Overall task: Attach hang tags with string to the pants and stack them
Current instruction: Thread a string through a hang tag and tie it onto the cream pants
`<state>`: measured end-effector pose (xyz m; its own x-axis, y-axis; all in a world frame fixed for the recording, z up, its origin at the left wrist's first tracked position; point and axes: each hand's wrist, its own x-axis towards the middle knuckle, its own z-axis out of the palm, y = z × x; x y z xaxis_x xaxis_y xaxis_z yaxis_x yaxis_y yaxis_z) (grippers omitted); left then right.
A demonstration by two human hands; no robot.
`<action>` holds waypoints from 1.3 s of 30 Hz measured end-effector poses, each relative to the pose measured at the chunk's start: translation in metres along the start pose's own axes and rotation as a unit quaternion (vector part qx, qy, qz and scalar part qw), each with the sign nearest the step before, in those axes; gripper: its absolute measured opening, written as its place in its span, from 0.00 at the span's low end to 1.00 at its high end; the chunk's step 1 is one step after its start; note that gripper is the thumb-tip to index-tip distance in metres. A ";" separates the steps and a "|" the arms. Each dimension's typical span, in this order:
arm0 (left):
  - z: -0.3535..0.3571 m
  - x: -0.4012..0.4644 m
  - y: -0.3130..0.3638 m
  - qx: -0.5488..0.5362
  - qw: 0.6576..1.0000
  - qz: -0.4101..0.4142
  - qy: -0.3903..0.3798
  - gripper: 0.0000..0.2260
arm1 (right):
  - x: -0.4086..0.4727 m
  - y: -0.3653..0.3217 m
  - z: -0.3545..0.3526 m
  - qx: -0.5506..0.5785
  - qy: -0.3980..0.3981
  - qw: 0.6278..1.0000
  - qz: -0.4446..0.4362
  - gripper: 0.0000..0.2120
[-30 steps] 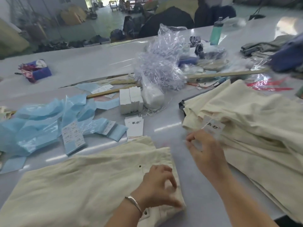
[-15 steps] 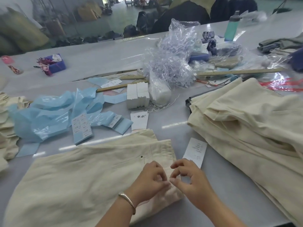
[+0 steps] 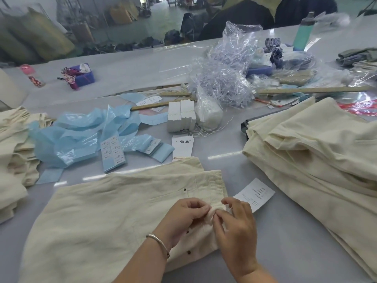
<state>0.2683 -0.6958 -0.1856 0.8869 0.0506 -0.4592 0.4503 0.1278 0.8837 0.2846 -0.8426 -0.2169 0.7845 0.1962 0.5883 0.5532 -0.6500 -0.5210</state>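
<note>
At the near desk (image 3: pixel 285 252) edge, head view: your left hand (image 3: pixel 184 216) and right hand (image 3: pixel 236 225) meet at the waistband corner of the cream pants (image 3: pixel 98 213), both pinching a small fold of fabric there. The hang tag (image 3: pixel 255 194) lies just right of the waistband, touching your right hand's far side, long axis running away to the upper right. Its string is too fine to see. Your right hand is nearer the tag. Finished stack (image 3: pixel 316 160) sits further right.
</note>
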 end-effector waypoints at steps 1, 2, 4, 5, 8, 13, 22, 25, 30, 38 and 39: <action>-0.001 0.000 -0.001 -0.002 1.000 -0.004 0.016 0.03 | -0.001 0.000 0.001 0.001 0.011 1.000 0.000 0.04; -0.003 0.000 -0.002 0.000 1.000 -0.013 0.028 0.03 | -0.001 0.000 0.003 0.002 0.017 1.000 -0.001 0.04; -0.005 0.001 -0.003 0.002 0.999 -0.031 0.029 0.03 | -0.002 -0.001 0.006 0.005 0.021 1.000 -0.002 0.08; -0.005 0.002 -0.004 0.001 0.999 -0.035 0.023 0.03 | -0.001 -0.002 0.007 0.006 0.020 1.000 -0.004 0.09; -0.004 0.005 -0.008 -0.008 0.998 -0.041 0.037 0.04 | 0.001 0.002 0.008 -0.003 0.012 1.000 -0.011 0.05; 0.001 0.006 -0.011 -0.009 0.996 -0.050 0.068 0.03 | 0.000 0.007 0.008 -0.016 -0.010 0.999 -0.030 0.12; 0.018 0.013 -0.001 0.005 0.990 0.009 0.142 0.07 | -0.006 0.042 -0.010 0.205 -0.080 0.971 0.090 0.07; 0.019 0.015 0.006 -0.021 0.991 0.033 0.130 0.06 | -0.011 0.057 -0.012 0.265 -0.069 0.937 0.216 0.18; 0.022 0.019 0.007 -0.012 0.992 0.055 0.111 0.05 | 0.002 0.075 -0.024 0.123 -0.191 0.956 0.188 0.14; 0.028 0.024 0.002 0.070 0.992 0.062 0.087 0.06 | 0.013 0.083 -0.037 -0.012 -0.418 0.908 -0.007 0.27; 0.027 0.024 0.003 0.069 0.992 0.065 0.086 0.06 | 0.016 0.082 -0.038 -0.004 -0.386 0.923 -0.007 0.23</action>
<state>0.2937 -0.7214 -0.1915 0.9125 0.2281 -0.3396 0.3545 -0.0269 0.9347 0.3317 -0.9206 -0.2263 0.7450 0.6667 -0.0216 0.5656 -0.6486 -0.5093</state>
